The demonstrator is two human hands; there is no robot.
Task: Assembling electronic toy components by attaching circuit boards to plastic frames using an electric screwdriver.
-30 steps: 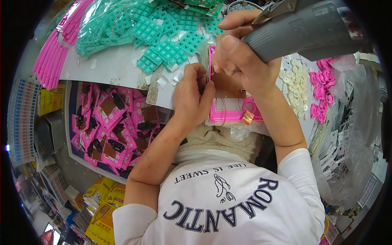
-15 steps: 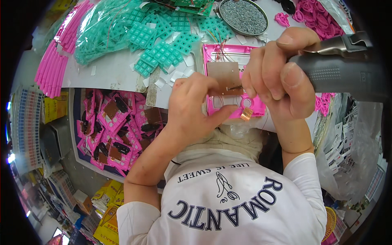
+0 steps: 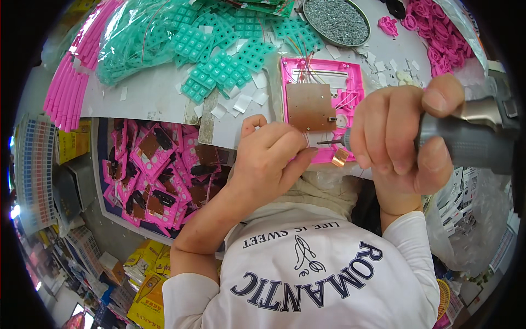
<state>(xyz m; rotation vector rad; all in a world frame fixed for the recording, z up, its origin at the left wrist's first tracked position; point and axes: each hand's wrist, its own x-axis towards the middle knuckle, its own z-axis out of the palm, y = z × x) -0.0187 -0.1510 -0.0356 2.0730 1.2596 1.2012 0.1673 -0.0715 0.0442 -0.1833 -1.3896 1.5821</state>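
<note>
My right hand [image 3: 402, 134] is wrapped round a dark grey electric screwdriver [image 3: 466, 131], whose thin bit [image 3: 329, 142] points left, over the near part of an open pink plastic case [image 3: 359, 88]. Inside the case lies a brown circuit board [image 3: 309, 107], with coloured wires [image 3: 307, 52] running from its far side. My left hand [image 3: 268, 153] is at the near left corner of the case. Its thumb and forefinger close together just beside the bit's tip; what they pinch, if anything, is too small to make out. A copper-coloured foil piece [image 3: 340, 158] sits at the case's near edge.
Teal rubber keypads [image 3: 213, 74] and white paper bits lie on the table's left side. A round metal dish of screws [image 3: 337, 22] stands at the back. Pink rings [image 3: 441, 38] are heaped back right. Left below the table, a bin holds pink cases [image 3: 159, 181] with boards.
The screwdriver bit has come away from the board and moved nearer to me. My left hand has let go of the case's side, its fingertips now closed near the bit's tip.
</note>
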